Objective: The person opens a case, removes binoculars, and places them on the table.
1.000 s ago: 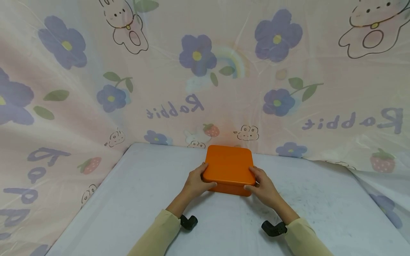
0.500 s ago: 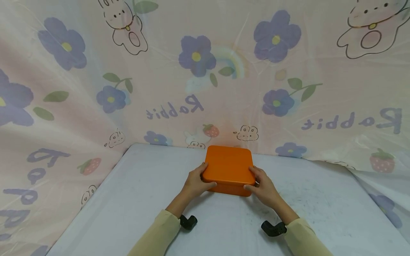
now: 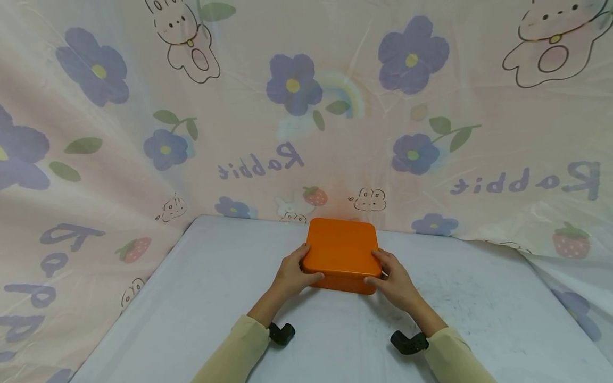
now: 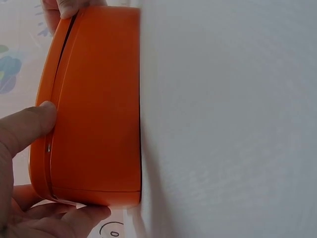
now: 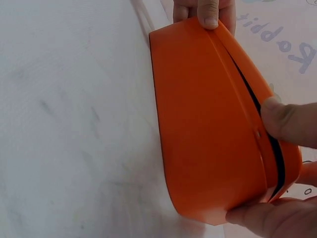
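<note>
A squarish orange box (image 3: 341,282) with rounded corners stands on the table, its smooth orange lid (image 3: 341,247) on top. At the near left corner my left hand (image 3: 291,270) grips it, thumb on the front of the lid's rim and fingers round the side. My right hand (image 3: 396,282) holds the near right corner the same way. In the right wrist view a dark gap (image 5: 247,82) shows between lid and box, widening toward the right corner. The left wrist view shows the lid sitting closer at the left corner. The box's inside is hidden.
The white table (image 3: 230,255) has faint dark smudges on its right. Behind it and along the left hangs a pale curtain (image 3: 335,159) printed with flowers and rabbits, close to the box's far side. A black angular piece sits at each wrist, by the pale yellow sleeves (image 3: 234,346).
</note>
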`<state>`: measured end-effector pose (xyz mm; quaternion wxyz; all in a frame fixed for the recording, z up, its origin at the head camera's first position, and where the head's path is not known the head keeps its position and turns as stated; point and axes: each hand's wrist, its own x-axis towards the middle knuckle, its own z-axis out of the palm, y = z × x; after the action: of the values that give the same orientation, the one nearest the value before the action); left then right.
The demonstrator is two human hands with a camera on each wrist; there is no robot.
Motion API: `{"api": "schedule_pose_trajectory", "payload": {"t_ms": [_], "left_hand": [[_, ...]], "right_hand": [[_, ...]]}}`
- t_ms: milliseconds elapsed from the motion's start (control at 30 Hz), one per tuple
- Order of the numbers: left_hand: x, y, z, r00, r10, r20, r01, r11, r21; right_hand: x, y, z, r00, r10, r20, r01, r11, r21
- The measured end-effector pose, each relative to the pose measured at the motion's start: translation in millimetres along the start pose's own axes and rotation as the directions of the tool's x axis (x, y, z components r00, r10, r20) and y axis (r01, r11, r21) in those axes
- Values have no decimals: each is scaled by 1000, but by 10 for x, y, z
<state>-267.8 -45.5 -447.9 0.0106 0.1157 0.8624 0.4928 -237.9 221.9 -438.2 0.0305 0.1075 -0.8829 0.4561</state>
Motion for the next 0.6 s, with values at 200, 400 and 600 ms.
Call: {"api": "schedule_pose_trajectory", "payload": {"t_ms": [200, 400, 600], "left_hand": [[0, -3, 1, 1000, 0, 0, 0, 1000, 0], [-10, 8, -2, 1000, 2, 4, -2, 1000, -9], [-9, 12, -7, 1000, 5, 6, -5, 1000, -13]], "right_hand": [[3, 21, 7, 1000, -12, -5, 12, 1000, 8], [0, 21, 7, 1000, -13, -7, 14, 1000, 11], [2, 30, 5, 1000, -9, -3, 9, 1000, 12]]}}
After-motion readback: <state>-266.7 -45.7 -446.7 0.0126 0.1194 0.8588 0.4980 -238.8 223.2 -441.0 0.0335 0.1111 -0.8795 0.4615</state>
